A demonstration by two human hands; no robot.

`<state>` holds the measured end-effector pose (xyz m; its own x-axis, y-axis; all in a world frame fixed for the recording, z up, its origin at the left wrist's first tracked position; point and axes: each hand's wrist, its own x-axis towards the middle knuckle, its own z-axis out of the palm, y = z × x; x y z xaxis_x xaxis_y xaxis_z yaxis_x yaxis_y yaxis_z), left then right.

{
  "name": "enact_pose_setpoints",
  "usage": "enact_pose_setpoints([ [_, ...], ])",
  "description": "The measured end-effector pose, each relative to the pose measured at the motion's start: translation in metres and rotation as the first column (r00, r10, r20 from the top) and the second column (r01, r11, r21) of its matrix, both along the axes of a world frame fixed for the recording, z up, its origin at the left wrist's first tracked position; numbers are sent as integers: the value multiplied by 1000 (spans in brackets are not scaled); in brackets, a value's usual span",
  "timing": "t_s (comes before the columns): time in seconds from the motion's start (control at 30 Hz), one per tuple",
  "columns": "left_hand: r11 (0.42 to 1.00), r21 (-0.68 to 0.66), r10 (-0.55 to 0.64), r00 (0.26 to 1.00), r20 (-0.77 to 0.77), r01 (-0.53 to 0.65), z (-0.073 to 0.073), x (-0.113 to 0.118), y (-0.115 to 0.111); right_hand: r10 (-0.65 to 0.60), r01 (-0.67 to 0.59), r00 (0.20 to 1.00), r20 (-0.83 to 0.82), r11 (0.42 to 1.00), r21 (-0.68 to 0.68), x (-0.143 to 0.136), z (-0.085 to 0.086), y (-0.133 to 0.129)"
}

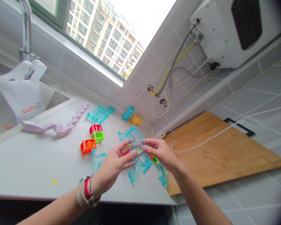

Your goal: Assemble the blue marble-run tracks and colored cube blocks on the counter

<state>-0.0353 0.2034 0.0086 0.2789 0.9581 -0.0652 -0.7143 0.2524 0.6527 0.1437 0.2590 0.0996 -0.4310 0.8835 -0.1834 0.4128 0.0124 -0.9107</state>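
A clear blue curved track piece [138, 140] is held up between both hands above the white counter. My left hand [117, 159] pinches its left edge with thumb and fingers. On the other edge, my right hand [158, 150] grips it the same way. Below and around the hands lie more clear blue curved pieces, one [134, 173] under the held piece and another [162, 173] to the right. Red and green blocks show partly behind the fingers. To the left sit an orange block [88, 146], a green block [98, 136] and a red block [96, 128].
Blue track supports [100, 113], a blue block [128, 113] and a yellow block [136, 120] stand near the wall. A folded lilac strip [61, 128] lies left, beside the sink with a white bag [21, 93]. A wooden board [220, 153] is on the right.
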Motion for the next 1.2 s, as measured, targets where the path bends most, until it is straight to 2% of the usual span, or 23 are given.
enact_pose_setpoints([
  [0.33, 1000, 13, 22, 999, -48, -22, -2, 2, -1, -93, 93, 996, 8, 996, 12, 2, -11, -2],
  [0.5, 1000, 8, -8, 1000, -26, 8, 1, 1, -4, -22, 23, 1000, -18, 999, 41, 5, -5, -8],
  [0.67, 999, 33, -23, 999, -34, 25, 3, -1, -4, -7, 8, 1000, -23, 999, 44, 6, -5, -10],
  [0.83, 996, 79, 54, 993, -109, -46, -5, 2, 1, -135, 134, 991, 10, 989, 67, 15, -1, -5],
  [0.93, 986, 141, 110, 978, -175, -86, -8, 2, 5, -206, 194, 973, 103, 974, 119, 40, 0, 6],
  [1.0, 984, 161, 111, 971, -213, -77, -8, 1, 7, -266, 218, 937, 226, 952, 214, 67, -4, 14],
  [1.07, 983, 168, 111, 962, -248, -70, -7, 1, 8, -370, 256, 852, 371, 911, 322, 99, -14, 19],
  [1.2, 977, 206, 111, 947, -301, -49, -10, 4, 10, -443, 337, 749, 493, 895, 293, 152, -45, 16],
])
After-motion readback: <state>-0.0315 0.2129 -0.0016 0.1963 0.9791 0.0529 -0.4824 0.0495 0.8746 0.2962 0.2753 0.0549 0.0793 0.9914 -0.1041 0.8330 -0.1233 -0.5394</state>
